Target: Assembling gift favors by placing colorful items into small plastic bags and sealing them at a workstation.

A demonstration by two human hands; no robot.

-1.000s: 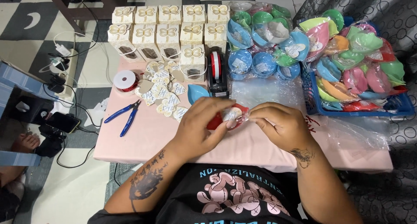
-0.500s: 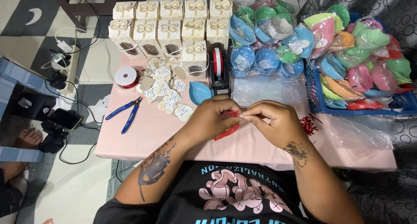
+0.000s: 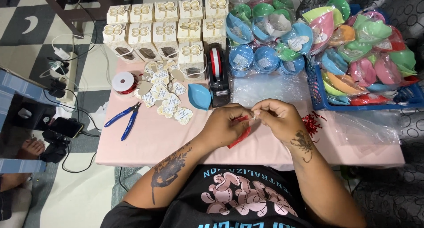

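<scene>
Head view: our left hand (image 3: 223, 127) and right hand (image 3: 277, 117) meet fingertip to fingertip over the pink table (image 3: 145, 144), near its front edge; both pinch the red leaf-shaped dish (image 3: 240, 135), wrapped in clear film, tilted below the left fingers; blue leaf dish (image 3: 199, 96) and tape dispenser (image 3: 217, 75) just beyond; blue pliers (image 3: 125, 118) well left; red ribbon scraps (image 3: 312, 123) right of our wrist.

**A home craft corner for packing party favours**

A low pink worktop (image 3: 145, 139) stands on a checkered tile floor (image 3: 17, 16). Small white window boxes with gold bows (image 3: 164, 22) line its far edge; a blue plastic basket of wrapped coloured dishes (image 3: 324, 102) fills the far right corner.
</scene>
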